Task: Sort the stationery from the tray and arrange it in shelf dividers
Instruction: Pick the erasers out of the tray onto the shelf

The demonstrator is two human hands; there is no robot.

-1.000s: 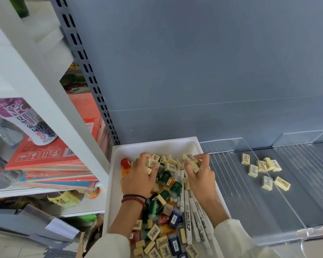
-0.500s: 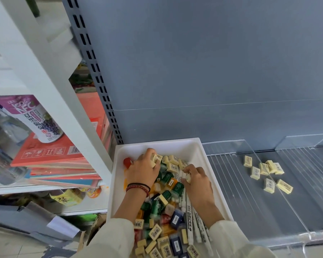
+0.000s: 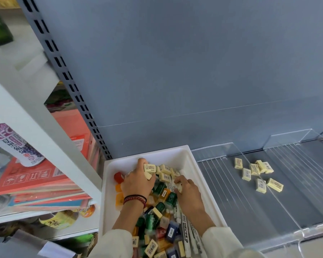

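A white tray point(image 3: 185, 153) stands on the grey shelf, full of mixed stationery: cream erasers, green, orange, blue and red small items, and white markers point(image 3: 186, 231) along its right side. Both hands are inside the tray's far half. My left hand point(image 3: 137, 181) grips cream erasers point(image 3: 150, 168), one poking out past its fingers. My right hand point(image 3: 187, 190) curls its fingers around a small cream eraser at the pile. Several cream erasers point(image 3: 257, 170) lie loose between the clear shelf dividers point(image 3: 254, 174) to the right.
A slotted grey upright point(image 3: 63, 75) runs along the tray's left. Beyond it, a white shelf holds stacked orange-red boxes point(image 3: 35, 179) and a purple-labelled bottle point(image 3: 17, 146). A clear front rail point(image 3: 306, 233) edges the divider shelf. Grey back panel behind.
Both hands stayed in the tray's far half. My right hand drew back toward the middle and closed lower on the pile. My left hand now shows an eraser at its fingertips.
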